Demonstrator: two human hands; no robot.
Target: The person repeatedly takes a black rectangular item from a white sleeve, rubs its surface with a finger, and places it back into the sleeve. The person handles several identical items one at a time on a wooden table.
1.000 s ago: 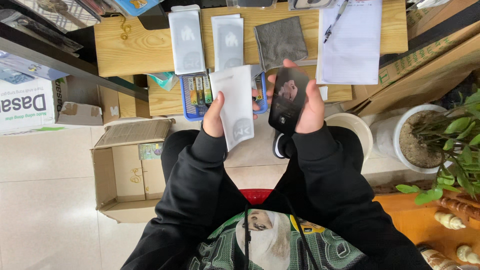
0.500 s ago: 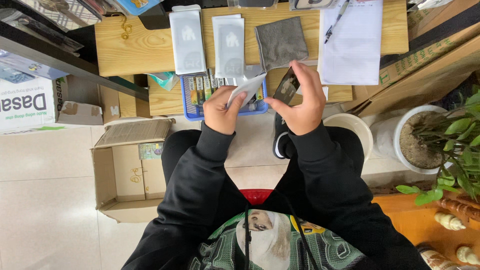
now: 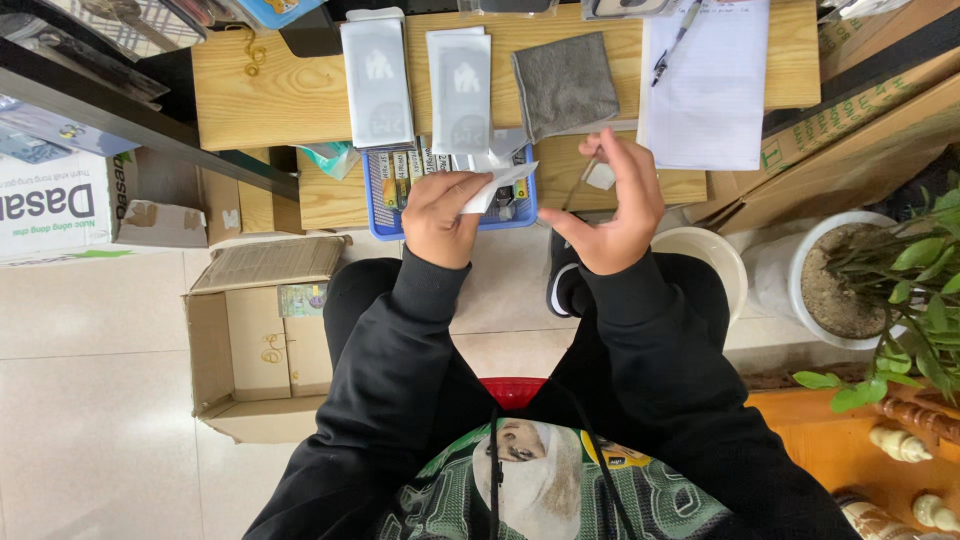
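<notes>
Spanning the top of the view, the wooden desk (image 3: 250,100) serves as the landmark for everything else. Below its left end an open cardboard box (image 3: 262,345) stands on the tiled floor, and below its right end a white pot with a green plant (image 3: 850,280) sits beside a smaller pale bucket (image 3: 705,265). On the desk's right part lies a white sheet of paper (image 3: 705,90) with a pen on it; toward the middle lie a grey cloth (image 3: 565,82) and two flat white packets (image 3: 378,70). At the desk's front edge a blue tray (image 3: 385,225) holds small items. In front of that edge, the left hand (image 3: 442,218) is clenched round a white paper sleeve (image 3: 497,188), which juts toward the tray. The right hand (image 3: 612,212) is half open, fingers spread, and its fingertips pinch a thin dark, glassy sheet (image 3: 580,180) seen almost edge-on, with a small white tab (image 3: 600,176) at its upper end.
</notes>
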